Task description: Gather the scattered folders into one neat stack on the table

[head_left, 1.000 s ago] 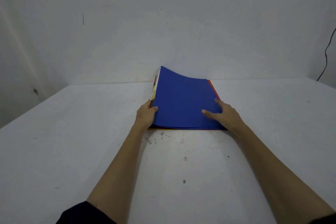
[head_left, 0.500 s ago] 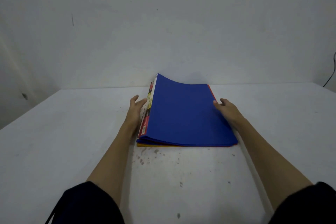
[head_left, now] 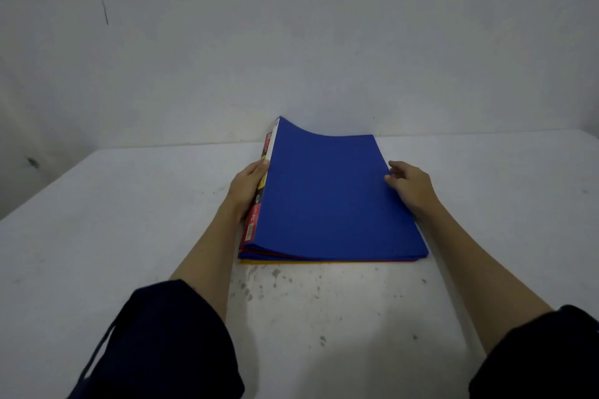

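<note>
A stack of folders (head_left: 330,194) lies on the white table (head_left: 129,220), a blue one on top with red and yellow edges showing beneath it. The blue cover curls upward at its far left corner. A labelled spine in red, yellow and white runs along the stack's left side. My left hand (head_left: 248,191) presses flat against that spine, fingers together. At the right edge of the stack rests my right hand (head_left: 410,188), fingers loosely spread and touching the blue cover's edge. Neither hand grips a folder.
A plain white wall (head_left: 291,42) rises just behind the stack. Dark specks mark the table in front of the folders. My dark sleeves (head_left: 162,343) fill the lower corners of the view.
The stack has come closer to me along the table. My left hand went from gripping the near left corner to lying flat against the spine; my right hand slid off the cover to its right edge.
</note>
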